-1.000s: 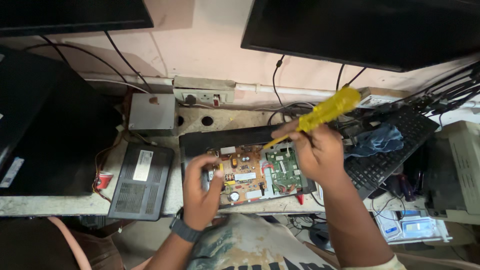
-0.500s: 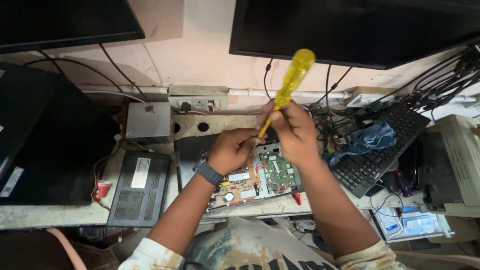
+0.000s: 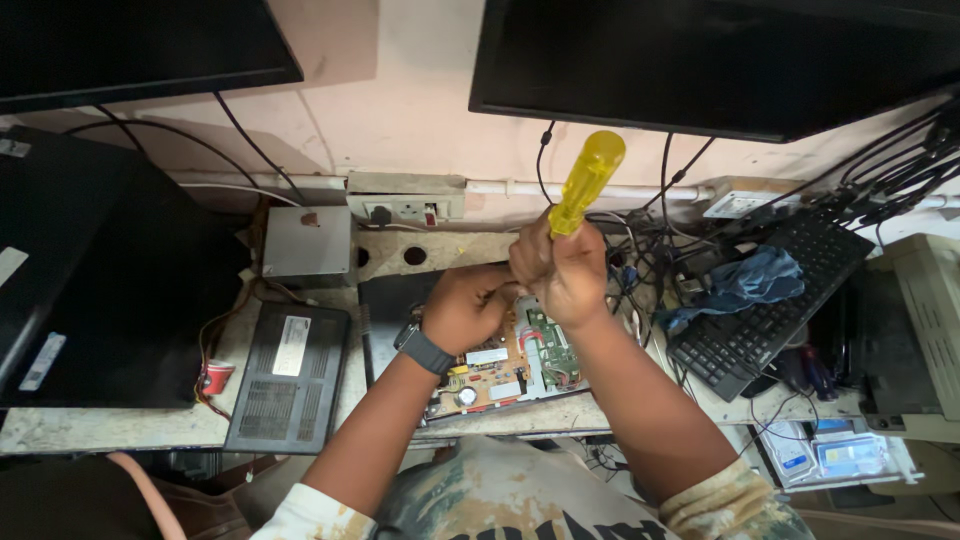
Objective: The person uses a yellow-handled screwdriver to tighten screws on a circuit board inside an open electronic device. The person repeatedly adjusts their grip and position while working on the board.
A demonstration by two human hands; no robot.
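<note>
Screwdriver [image 3: 588, 180], gripped in right hand [image 3: 562, 268], had swung upright toward 12 o'clock; left hand [image 3: 466, 305], curled, had risen from circuit board [image 3: 505, 365] alongside.

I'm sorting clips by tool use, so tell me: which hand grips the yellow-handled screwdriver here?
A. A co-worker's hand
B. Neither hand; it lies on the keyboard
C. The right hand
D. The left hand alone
C: the right hand is closed around the screwdriver, its yellow handle sticking up, while the left hand rests beside it over the circuit board.
</note>
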